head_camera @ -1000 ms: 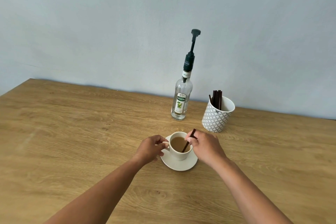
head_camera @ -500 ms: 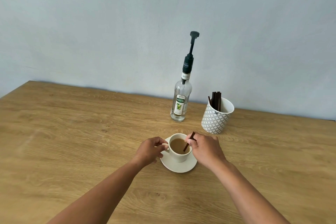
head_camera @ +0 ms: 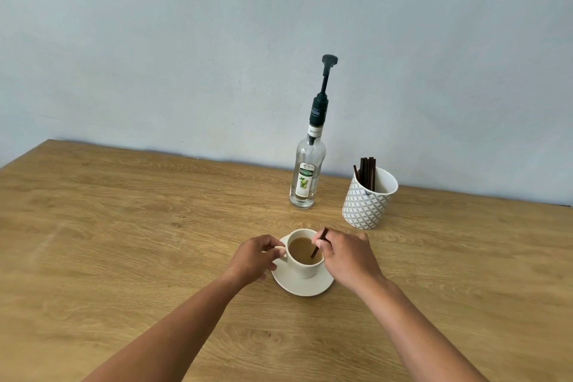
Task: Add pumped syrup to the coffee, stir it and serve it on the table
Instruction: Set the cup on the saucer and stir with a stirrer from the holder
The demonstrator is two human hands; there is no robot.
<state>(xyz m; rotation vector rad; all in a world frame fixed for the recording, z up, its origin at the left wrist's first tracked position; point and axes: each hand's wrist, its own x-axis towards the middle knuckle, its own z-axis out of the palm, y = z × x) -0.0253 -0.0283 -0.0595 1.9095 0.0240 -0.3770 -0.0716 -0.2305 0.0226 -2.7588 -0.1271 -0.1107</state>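
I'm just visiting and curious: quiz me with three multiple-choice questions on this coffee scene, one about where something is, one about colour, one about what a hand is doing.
1. Where is the syrup bottle?
A. Behind the cup, left of the patterned holder
B. On the saucer
C. Lying at the table's left edge

2. What colour is the cup?
A. Red
B. Cream white
C. Black

3. What is the right hand doing?
A. Pressing the pump
B. Resting flat
C. Holding a stir stick in the coffee

Answers: 1 A, it stands upright beside the patterned holder. 2 B, like its saucer. 3 C, the stick's tip dips into the drink while the left hand pinches the handle.
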